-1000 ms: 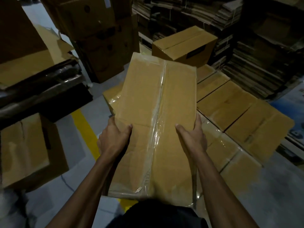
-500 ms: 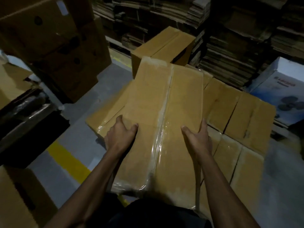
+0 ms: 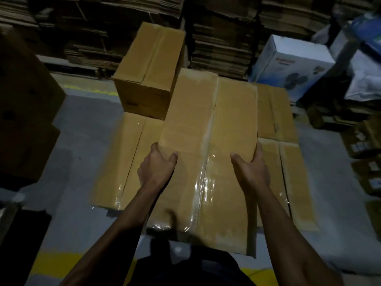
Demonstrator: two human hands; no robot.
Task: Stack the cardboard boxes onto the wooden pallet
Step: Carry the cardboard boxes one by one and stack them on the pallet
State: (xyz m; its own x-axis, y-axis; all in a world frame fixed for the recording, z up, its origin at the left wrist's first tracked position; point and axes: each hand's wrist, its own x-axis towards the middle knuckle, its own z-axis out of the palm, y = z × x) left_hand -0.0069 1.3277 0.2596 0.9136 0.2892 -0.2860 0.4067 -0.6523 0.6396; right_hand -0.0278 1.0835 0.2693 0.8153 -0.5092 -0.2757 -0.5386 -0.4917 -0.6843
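Head view: both hands carry a long taped cardboard box (image 3: 208, 145) lengthwise above the stack. The left hand (image 3: 157, 172) grips the box's left side, thumb lying on the top face and fingers curled over the edge and out of sight. The right hand (image 3: 252, 170) grips the right side the same way, thumb on top, fingers wrapped down the side. The box hangs over the middle of the bottom layer (image 3: 125, 159), its far end reaching toward the back edge of that layer; whether it already touches the boxes beneath cannot be told, as its own bulk hides the gap.

The bottom layer of flat-lying boxes looks filled: taped tops show to the left of the held box, to the right, and at the back right corner. The wooden pallet itself is hidden under them. 1 upper box (image 3: 150, 71) sits at the back left corner, starting the 2nd layer.

My judgement is that the 1st layer is done and the 2nd has just begun, with the held box going in as its 2nd piece, just beside the upper box. Lowering it, squaring it to its neighbour and letting go remain, then the rest of that layer.
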